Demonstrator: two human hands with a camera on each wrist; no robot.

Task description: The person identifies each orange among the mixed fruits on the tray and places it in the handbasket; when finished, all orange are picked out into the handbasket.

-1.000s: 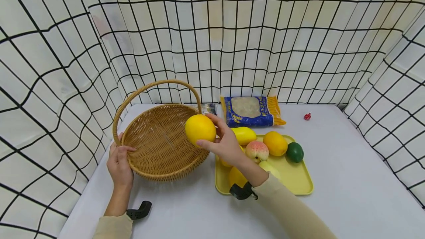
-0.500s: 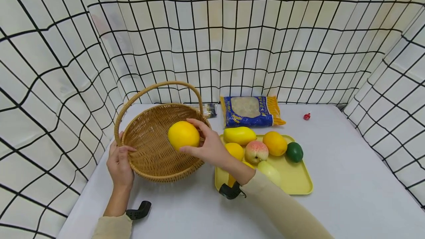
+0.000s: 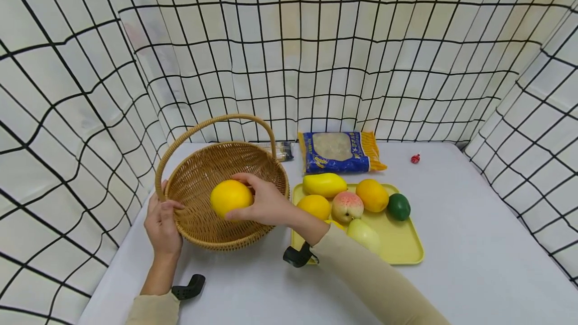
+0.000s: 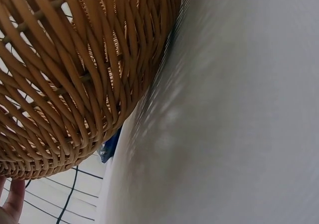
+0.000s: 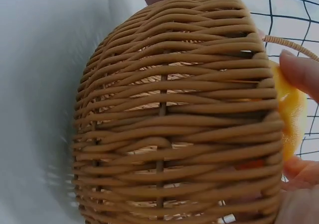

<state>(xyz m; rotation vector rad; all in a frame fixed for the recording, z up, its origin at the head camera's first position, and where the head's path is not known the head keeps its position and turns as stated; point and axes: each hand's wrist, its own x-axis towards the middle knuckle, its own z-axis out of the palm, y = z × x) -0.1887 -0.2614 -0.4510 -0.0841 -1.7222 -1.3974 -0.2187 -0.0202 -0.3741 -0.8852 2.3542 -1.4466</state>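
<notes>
Over the opening of a brown wicker basket [image 3: 226,157], my right hand [image 3: 268,203] holds a round yellow-orange fruit, which looks like an orange [image 3: 230,198], between thumb and fingers. The right wrist view shows the orange [image 5: 294,119] partly behind the basket's woven wall [image 5: 174,114], with fingertips on both sides. At the basket's left, my left hand [image 3: 163,227] grips the rim beside the base of the arched handle [image 3: 203,123]. Its palm side is hidden. The left wrist view is mostly the basket's underside [image 4: 75,74] close to the white table.
Right of the basket lies a yellow tray [image 3: 408,250] with a mango [image 3: 324,184], an orange-coloured fruit [image 3: 372,195], a peach [image 3: 347,207], a pear [image 3: 364,234], a green fruit [image 3: 399,207] and other yellow fruit. Behind are a blue food packet [image 3: 336,152] and a red sweet [image 3: 415,158].
My right hand has carried the orange left and slightly down, from the basket's right rim to over its middle. My left hand has stayed on the rim.
</notes>
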